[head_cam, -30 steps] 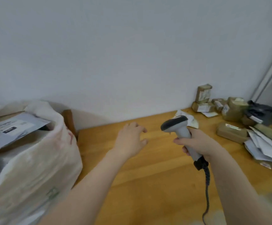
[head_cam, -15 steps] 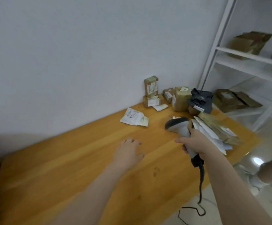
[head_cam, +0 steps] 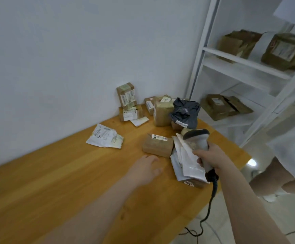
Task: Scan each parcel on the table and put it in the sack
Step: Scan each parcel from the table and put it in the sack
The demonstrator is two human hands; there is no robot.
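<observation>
A small brown parcel [head_cam: 157,145] lies on the wooden table [head_cam: 55,182], just past my left hand [head_cam: 146,169]. My fingers there are loose and a bit apart, holding nothing, near the parcel but not on it. My right hand [head_cam: 212,155] is wrapped tight round the scanner [head_cam: 198,140], above a pile of white envelopes [head_cam: 183,155] beside the parcel. More brown boxes [head_cam: 126,95] and a grey bag [head_cam: 185,111] sit by the wall. A white shelf [head_cam: 240,62] stands past the table.

A white shelf rack [head_cam: 245,62] beside the pale wall [head_cam: 64,59] holds brown boxes [head_cam: 238,44] on two levels; a person [head_cam: 294,138] stands nearby.
</observation>
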